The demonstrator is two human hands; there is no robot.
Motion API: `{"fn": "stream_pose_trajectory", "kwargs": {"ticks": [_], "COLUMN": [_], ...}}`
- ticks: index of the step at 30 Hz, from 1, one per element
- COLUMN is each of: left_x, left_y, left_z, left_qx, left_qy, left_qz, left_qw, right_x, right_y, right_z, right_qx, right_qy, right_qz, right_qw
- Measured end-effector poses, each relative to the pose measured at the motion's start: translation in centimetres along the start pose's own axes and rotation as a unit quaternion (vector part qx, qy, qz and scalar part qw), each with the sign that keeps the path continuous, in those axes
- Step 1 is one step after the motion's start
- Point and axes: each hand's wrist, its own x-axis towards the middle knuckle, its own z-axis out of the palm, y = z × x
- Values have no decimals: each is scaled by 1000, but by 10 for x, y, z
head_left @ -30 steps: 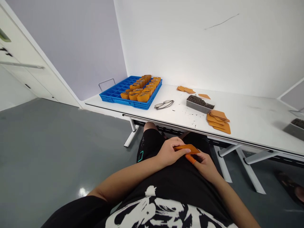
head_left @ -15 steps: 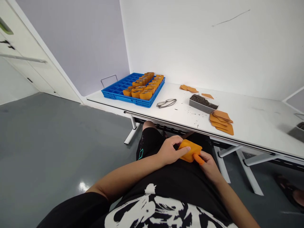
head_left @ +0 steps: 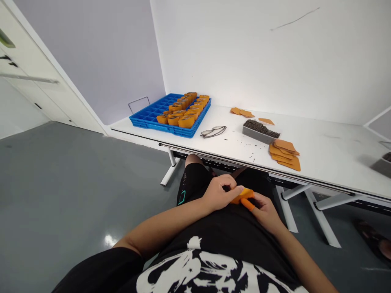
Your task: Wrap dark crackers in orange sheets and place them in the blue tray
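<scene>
Left hand (head_left: 220, 193): at 9 o'clock of the orange piece, thumb pressed on it and fingers curled around its near side, gripping it
Right hand (head_left: 267, 211): between 3 and 4 o'clock of the piece, fingertips closed on its edge; one digit wears an orange finger cover (head_left: 247, 204)
Orange piece (head_left: 247, 193): between both hands, above the lap and off the table (head_left: 324, 152), partly hidden by the fingers
Blue tray (head_left: 146, 122): between 10 and 11 o'clock from the hands, holding rows of curved orange pieces (head_left: 185, 121) in its right-hand part
Glasses (head_left: 217, 132): at 11 o'clock, folded, just beside the tray
Loose orange pieces (head_left: 246, 113): at 12 o'clock, near the wall
Grey box (head_left: 258, 136): near 1 o'clock, filled with dark thin strips (head_left: 259, 127)
Single flat piece (head_left: 266, 121): at 1 o'clock, behind the box
Flat orange stack (head_left: 284, 154): between 1 and 2 o'clock, beside the box's right end
Dark crumbs (head_left: 253, 158): between 12 and 1 o'clock, scattered before the box
</scene>
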Motion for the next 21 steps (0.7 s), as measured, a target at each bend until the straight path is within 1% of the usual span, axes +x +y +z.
{"fn": "stream_pose_trajectory", "kwargs": {"ticks": [7, 14, 18, 21], "left_x": [1, 1, 0, 0], "left_y": [6, -3, -5, -5], "left_z": [-1, 1, 0, -1], "left_qx": [2, 8, 16, 26], "left_qy": [-24, -37, -36, -35], "left_qz": [-40, -41, -35, -39], "left_qw": [999, 998, 999, 998], "right_x": [0, -2, -2, -2], "right_y": [1, 20, 28, 28], "right_z": [-2, -8, -11, -9], "right_qx": [23, 45, 48, 40], "right_qy": [54, 126, 120, 110], "right_qz": [-5, 11, 17, 11], "right_qw": [998, 991, 991, 993]}}
